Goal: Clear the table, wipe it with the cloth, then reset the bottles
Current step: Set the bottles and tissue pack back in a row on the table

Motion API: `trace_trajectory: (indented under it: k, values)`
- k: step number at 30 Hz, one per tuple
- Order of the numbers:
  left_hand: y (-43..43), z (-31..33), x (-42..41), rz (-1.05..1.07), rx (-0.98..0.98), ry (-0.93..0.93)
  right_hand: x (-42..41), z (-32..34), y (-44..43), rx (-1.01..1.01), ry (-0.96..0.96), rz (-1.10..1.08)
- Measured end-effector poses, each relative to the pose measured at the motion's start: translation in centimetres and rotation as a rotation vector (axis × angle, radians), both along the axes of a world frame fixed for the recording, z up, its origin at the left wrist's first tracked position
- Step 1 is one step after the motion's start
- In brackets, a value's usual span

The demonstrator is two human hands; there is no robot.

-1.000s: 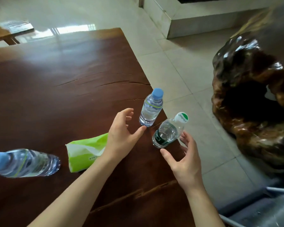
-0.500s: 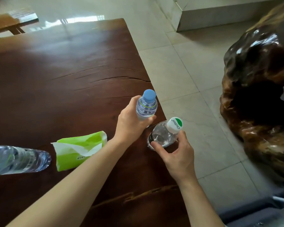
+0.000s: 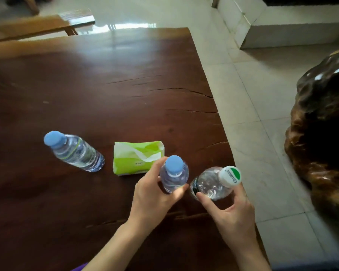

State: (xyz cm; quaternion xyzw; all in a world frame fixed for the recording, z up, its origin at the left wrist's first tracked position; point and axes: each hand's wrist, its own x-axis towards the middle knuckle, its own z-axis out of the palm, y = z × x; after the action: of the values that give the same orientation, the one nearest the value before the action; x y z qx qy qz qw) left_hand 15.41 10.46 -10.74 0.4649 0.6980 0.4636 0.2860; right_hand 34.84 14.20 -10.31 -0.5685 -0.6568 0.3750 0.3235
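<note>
My left hand is wrapped around a clear water bottle with a blue cap, held near the table's right edge. Just to its right, my right hand grips a second clear bottle with a white and green cap. A third blue-capped bottle stands on the dark wooden table to the left. Between that bottle and my left hand lies a green and white tissue pack. Whether the two held bottles touch the table is hidden by my hands.
The table's right edge runs diagonally beside pale floor tiles. A large glossy dark root-like sculpture stands on the floor at the right. A white stepped platform is at the back right, and a wooden bench behind the table.
Both hands went from open beside the bottles to closed around them. The view has swung left, so the third bottle and the tissue pack now sit nearer the middle.
</note>
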Motion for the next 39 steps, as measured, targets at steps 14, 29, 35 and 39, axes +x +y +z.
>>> trace_trajectory:
  k: [14,29,35,39]
  values:
    - [-19.6,0.7,-15.4,0.498,-0.109,0.101,-15.0,0.3,-8.8,-0.003,0.014,0.339]
    - [-19.6,0.6,-28.9,0.677,-0.004,0.109,-34.2,-0.4,-9.1,0.041,0.092,0.469]
    - [-16.3,0.3,-31.6,0.65,-0.026,0.117,-37.6,-1.0,-7.3,0.052,0.068,0.457]
    - [-15.3,-0.4,-31.9,0.613,-0.042,0.127,-38.0,-1.4,-6.7,0.064,0.07,0.45]
